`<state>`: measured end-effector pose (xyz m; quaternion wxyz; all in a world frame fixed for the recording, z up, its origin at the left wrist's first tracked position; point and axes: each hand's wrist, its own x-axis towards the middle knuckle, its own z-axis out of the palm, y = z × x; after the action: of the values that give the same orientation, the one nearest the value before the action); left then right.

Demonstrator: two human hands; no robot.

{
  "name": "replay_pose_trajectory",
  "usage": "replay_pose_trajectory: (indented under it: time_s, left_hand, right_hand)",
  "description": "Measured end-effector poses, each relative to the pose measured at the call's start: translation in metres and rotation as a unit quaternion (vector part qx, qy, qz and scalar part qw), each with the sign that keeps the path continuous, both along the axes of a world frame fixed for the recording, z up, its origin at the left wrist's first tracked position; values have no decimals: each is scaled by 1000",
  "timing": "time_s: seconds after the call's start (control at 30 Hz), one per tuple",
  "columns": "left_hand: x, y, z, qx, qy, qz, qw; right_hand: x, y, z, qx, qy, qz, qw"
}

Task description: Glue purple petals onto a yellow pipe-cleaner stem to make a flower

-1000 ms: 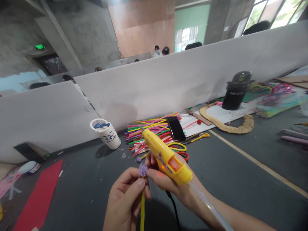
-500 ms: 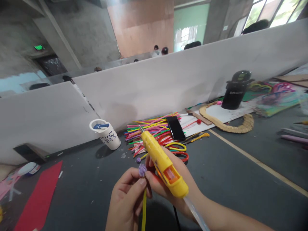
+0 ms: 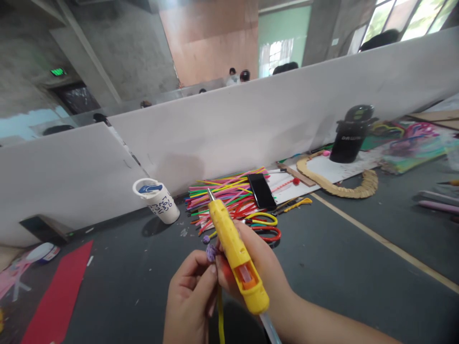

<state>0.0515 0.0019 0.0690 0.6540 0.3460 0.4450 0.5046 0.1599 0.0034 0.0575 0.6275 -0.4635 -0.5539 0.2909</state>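
My left hand [image 3: 191,294] is closed, pinching a small purple fuzzy ball [image 3: 211,252] with a yellow pipe cleaner [image 3: 221,317] hanging below it. My right hand [image 3: 263,260] holds a yellow hot glue gun [image 3: 234,253], its metal nozzle pointing up and away and a clear glue stick [image 3: 269,328] running out of its back. The right fingertips, partly hidden behind the gun, come up against the purple ball. Just beyond the hands, another purple ball [image 3: 206,239] on a yellow stem lies on the dark table.
Behind my hands lie a pile of coloured pipe cleaners [image 3: 222,191], a black phone [image 3: 262,191] and scissors [image 3: 270,233]. A white cup [image 3: 163,205] stands left. A black tumbler [image 3: 349,138] and curved cardboard piece [image 3: 344,188] are right. White partition [image 3: 233,129] borders the table.
The glue gun has turned more upright, its back end swinging left with my right hand. The yellow pipe cleaner has shifted slightly right. My left hand keeps its pinch.
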Motion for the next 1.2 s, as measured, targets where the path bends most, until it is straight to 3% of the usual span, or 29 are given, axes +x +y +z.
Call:
replay_pose_trajectory:
  time_s: [0.2,0.4,0.57,0.87,1.0,1.2]
  left_hand:
    - [0,3,-2,-1,-18,1,1000]
    - [-10,10,4,-13,-40,-12,999]
    - [-16,10,11,0,-57,-5,998]
    - [-7,3,9,-19,-49,-7,999]
    - [-3,1,8,-7,-52,-12,999]
    - [-3,-1,5,36,18,19,999]
  right_hand:
    - [-2,3,-4,-18,20,13,1000]
    - [18,-4,24,-33,44,70,996]
    - [32,-12,39,-96,48,107,988]
    - [9,1,20,-88,117,113,983]
    - [8,-1,18,-72,97,100,988]
    - [4,-2,15,-35,83,65,994]
